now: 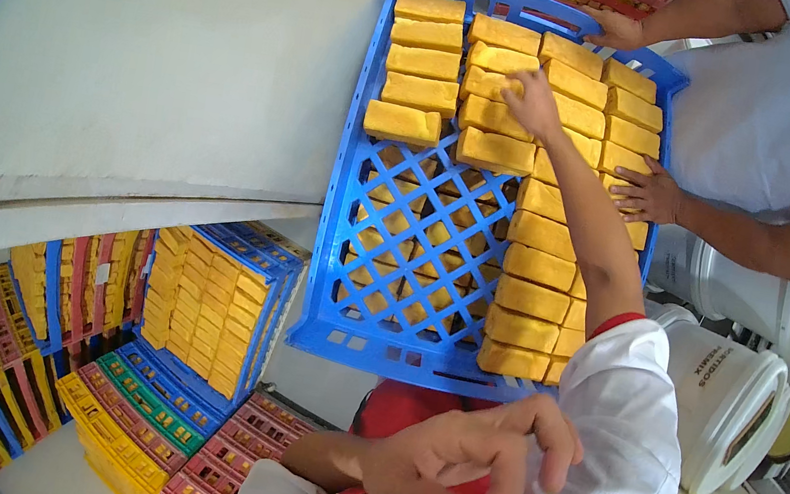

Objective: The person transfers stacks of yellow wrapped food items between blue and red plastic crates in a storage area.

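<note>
A blue plastic crate (340, 163) with a lattice floor lies before me, partly filled with small rectangular golden-yellow loaves (535, 265) in rows. My right hand (534, 104) reaches over the crate, its fingers at the right end of one loaf (484, 84) in the second column. Whether they grip it or only touch it is unclear. Close to the camera, my left hand (460, 457) is raised below the crate's near edge, fingers bent and apart, with nothing in it. Through the bare lattice, more loaves (381, 245) show underneath.
Across the crate's right side, another person rests one hand (649, 193) on loaves and the other (613, 30) on the far rim. White lidded buckets (711, 398) stand at right. Stacked coloured crates (137, 408) and an upended loaf-filled crate (205, 304) are at lower left, beside a pale wall (163, 63).
</note>
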A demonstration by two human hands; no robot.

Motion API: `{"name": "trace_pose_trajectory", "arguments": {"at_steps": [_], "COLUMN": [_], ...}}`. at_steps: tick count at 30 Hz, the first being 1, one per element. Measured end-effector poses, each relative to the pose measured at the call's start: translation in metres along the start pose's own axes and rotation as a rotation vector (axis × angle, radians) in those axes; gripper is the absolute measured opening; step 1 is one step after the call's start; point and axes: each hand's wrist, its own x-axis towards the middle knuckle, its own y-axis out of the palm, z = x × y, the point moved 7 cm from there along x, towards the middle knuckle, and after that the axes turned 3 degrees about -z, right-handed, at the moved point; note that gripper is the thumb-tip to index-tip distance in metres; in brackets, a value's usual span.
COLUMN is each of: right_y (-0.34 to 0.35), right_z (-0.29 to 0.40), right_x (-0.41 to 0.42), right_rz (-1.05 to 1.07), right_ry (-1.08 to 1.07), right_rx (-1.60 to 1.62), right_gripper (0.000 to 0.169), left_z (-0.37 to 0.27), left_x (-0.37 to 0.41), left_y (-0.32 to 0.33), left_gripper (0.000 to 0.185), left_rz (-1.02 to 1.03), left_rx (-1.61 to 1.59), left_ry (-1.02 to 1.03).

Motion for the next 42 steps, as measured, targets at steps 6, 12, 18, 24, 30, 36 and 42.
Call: {"name": "trace_pose_trajectory", "arguments": {"at_steps": [6, 12, 18, 24, 30, 36, 42], "right_y": [-0.001, 0.026, 0.031, 0.035, 0.022, 0.009, -0.066], "right_z": [-0.031, -0.044, -0.038, -0.075, -0.037, 0.0, 0.085], "right_x": [0.095, 0.126, 0.112, 0.103, 0.034, -0.092, -0.183], "right_rz": [0.001, 0.331, 0.523, 0.56, 0.816, 0.577, 0.261], "right_ry": [0.031, 0.083, -0.058, 0.28, 0.46, 0.414, 0.472], "right_rx": [-0.304, -0.575, -0.279, 0.477, 0.534, 0.834, 1.111], "right_gripper": [0.066, 0.095, 0.076, 0.064, 0.071, 0.06, 0.061], "left_z": [0.118, 0.183, 0.177, 0.176, 0.175, 0.184, 0.115], "left_x": [0.006, 0.001, 0.032, 0.046, -0.028, -0.111, -0.173], "left_y": [-0.219, -0.373, -0.369, -0.374, -0.352, -0.259, -0.179], "left_gripper": [0.026, 0.061, 0.087, 0.077, 0.071, 0.051, 0.052], "left_rz": [-0.868, -1.254, -1.18, -1.248, -1.388, -1.541, -1.369], "left_rx": [0.251, 0.409, 0.28, 0.146, 0.276, 0.189, 0.311], "left_ry": [-0.174, -0.363, -0.288, -0.074, 0.22, 0.322, 0.354]}}
